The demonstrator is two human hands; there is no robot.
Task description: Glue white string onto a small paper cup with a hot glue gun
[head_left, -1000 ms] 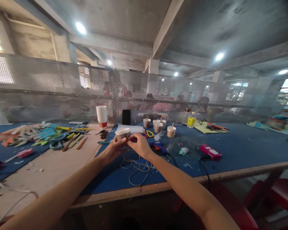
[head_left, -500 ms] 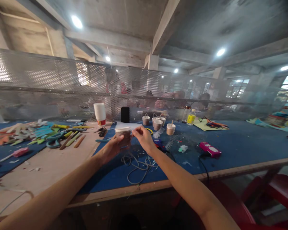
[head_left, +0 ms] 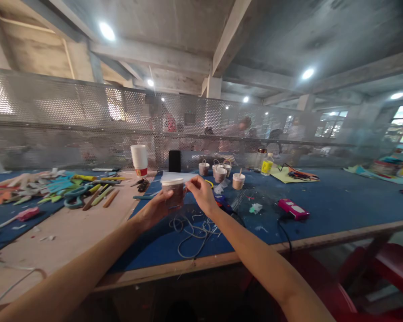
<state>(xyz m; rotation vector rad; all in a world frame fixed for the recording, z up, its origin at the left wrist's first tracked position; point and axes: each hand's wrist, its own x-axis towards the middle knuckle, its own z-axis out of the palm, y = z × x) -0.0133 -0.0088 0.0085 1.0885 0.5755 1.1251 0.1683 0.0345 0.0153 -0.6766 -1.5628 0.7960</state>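
My left hand (head_left: 156,206) is wrapped round a paper cup (head_left: 173,191) with a white rim and a brownish wrapped side, held above the blue mat. Close to the cup's right side, my right hand (head_left: 200,193) has its thumb and fingertips pinched together; what lies between them is too small to make out. Under the hands a loose grey cord (head_left: 191,232) lies in loops on the mat. Behind them stand similar small cups with looped handles, among them one cup (head_left: 220,175), and to their right a cup with a stick (head_left: 238,181).
A stack of white paper cups (head_left: 139,159) stands by a dark phone (head_left: 175,161). Scissors (head_left: 74,197), markers and paper scraps crowd the left. Right of the hands lie a pink glue-gun-like device (head_left: 293,209) with a cable and a yellow-labelled bottle (head_left: 267,164). A perforated screen (head_left: 70,129) closes the back.
Both hands and the cup stay almost in place; the cup has tilted or turned very slightly. A person behind the screen has shifted.
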